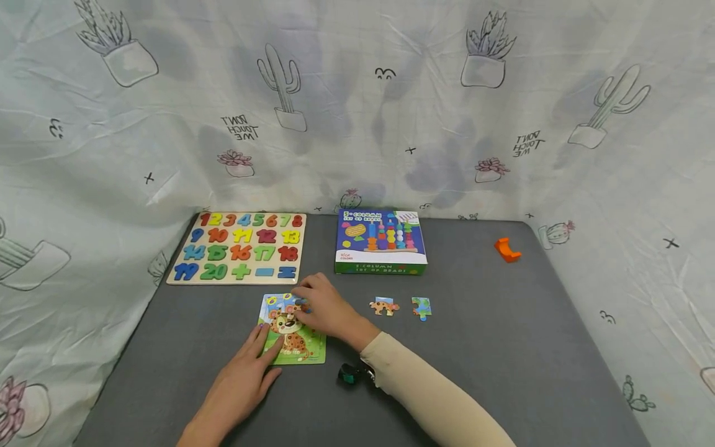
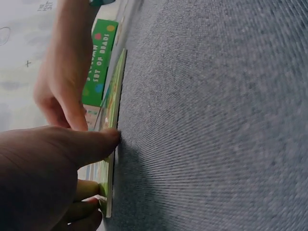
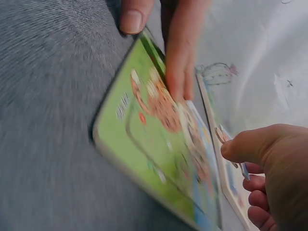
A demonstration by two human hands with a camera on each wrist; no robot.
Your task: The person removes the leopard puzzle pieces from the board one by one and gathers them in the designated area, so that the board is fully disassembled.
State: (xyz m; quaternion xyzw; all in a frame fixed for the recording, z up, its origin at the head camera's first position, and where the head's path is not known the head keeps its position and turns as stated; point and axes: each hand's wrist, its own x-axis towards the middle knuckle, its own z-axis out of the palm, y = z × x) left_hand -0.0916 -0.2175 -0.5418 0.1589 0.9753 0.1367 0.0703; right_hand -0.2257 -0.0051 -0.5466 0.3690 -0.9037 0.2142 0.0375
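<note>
A leopard jigsaw puzzle [image 1: 311,352] in a green-edged tray lies on the grey table. My left hand [image 1: 241,377] rests on the left side of this puzzle, its fingers extended over the picture and its thumb at the near edge. Above the upper right part of the puzzle is my right hand [image 1: 329,308]. It pinches a small puzzle piece [image 3: 244,171] between thumb and fingers, seen in the right wrist view; most of the piece is hidden. Two loose pieces lie to the right: a spotted puzzle piece [image 1: 383,306] and a blue-green puzzle piece [image 1: 421,307].
Behind the puzzle lies a wooden number board [image 1: 254,261]. A bead set box [image 1: 381,264] stands at the back middle. An orange curved block [image 1: 507,249] is at the far right. Patterned cloth [image 1: 357,124] hangs around the grey table [image 1: 475,360].
</note>
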